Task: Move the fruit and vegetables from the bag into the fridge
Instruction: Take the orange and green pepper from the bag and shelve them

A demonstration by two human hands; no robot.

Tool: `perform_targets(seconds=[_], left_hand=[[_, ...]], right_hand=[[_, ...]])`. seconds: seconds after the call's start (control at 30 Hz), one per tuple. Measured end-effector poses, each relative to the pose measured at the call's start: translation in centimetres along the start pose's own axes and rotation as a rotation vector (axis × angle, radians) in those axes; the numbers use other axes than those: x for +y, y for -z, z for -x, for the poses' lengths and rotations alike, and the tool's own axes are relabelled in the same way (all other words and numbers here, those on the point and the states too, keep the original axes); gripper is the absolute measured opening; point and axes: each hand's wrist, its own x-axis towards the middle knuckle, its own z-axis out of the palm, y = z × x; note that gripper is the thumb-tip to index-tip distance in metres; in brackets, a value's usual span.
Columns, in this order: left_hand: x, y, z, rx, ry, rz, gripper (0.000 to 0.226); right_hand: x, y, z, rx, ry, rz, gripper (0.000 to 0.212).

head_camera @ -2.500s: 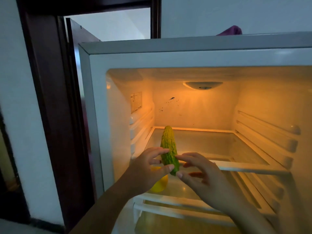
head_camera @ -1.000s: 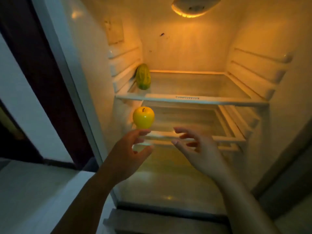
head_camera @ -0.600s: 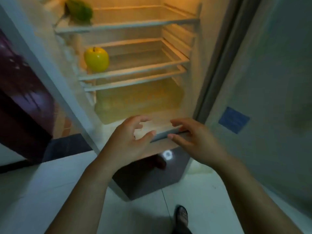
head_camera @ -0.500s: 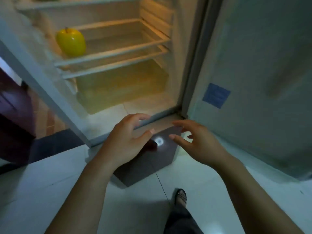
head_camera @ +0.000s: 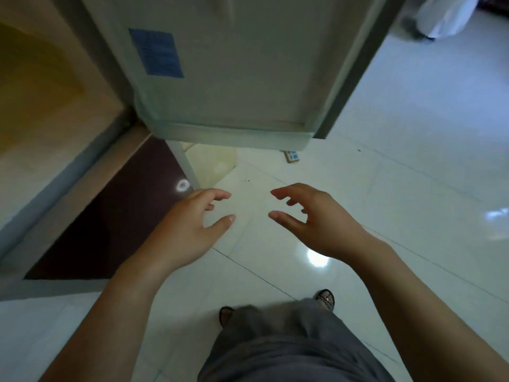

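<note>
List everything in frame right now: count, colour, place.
fridge door: 1, pale grey, open, top centre
sticker: 1, blue, upper left of the fridge door
fridge interior: 1, lit yellow, far left
dark panel: 1, maroon, below the fridge interior
floor: 1, glossy white tiles, centre and right
bag: 1, white, on the floor, top right corner, blurred
small box: 1, tan with blue print, on the floor under the door's lower edge
trousers: 1, grey, bottom centre
shoes: 2, dark, on the floor past the trousers
left hand: 1, bare, holds nothing, centre left
right hand: 1, bare, holds nothing, centre right
</note>
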Motion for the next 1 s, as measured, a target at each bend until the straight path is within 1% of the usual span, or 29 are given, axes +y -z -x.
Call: perform_targets(seconds=[0.17,0.27,0.4,0.53,0.6,0.7,0.87,1.0], left_hand=[[8.3,-6.8,-5.5,-0.153,-0.183,-0.171,0.04],[14.2,-12.1,-8.7,-0.214,-0.254,-0.174,0.038],[21.5,-19.3,-12.1,-0.225,-0.241,-0.032,0.033],[26.6,-25.3,-15.7,-0.269,-0.215,-0.03,0.034],[28.4,-26.8,-17.7,-0.282,-0.2,-0.062,0.035],[29.9,-27.2,-20.4,-0.216,-0.152,-0.053,0.034],[29.6,-26.7,-25.8,-0.115,-0.055,-0.012,0.034],[30.6,-26.6,-33.6,-0.061,-0.048,-0.002,0.035]], right_hand=[[7.6,5.2,4.9,0.095,-0.152,-0.049,0.045],[13.2,8.7,7.4,0.132,-0.213,-0.064,0.043],[21.2,13.8,9.9,0.133,-0.227,-0.053,0.045],[28.2,18.8,11.0,0.162,-0.252,-0.042,0.045],[30.6,20.9,10.3,0.148,-0.243,-0.045,0.045],[32.9,23.2,7.7,0.088,-0.185,-0.064,0.044],[35.6,26.5,0.1,0.029,-0.065,-0.062,0.042],[38.7,30.0,-7.0,-0.018,-0.051,0.0,0.042]])
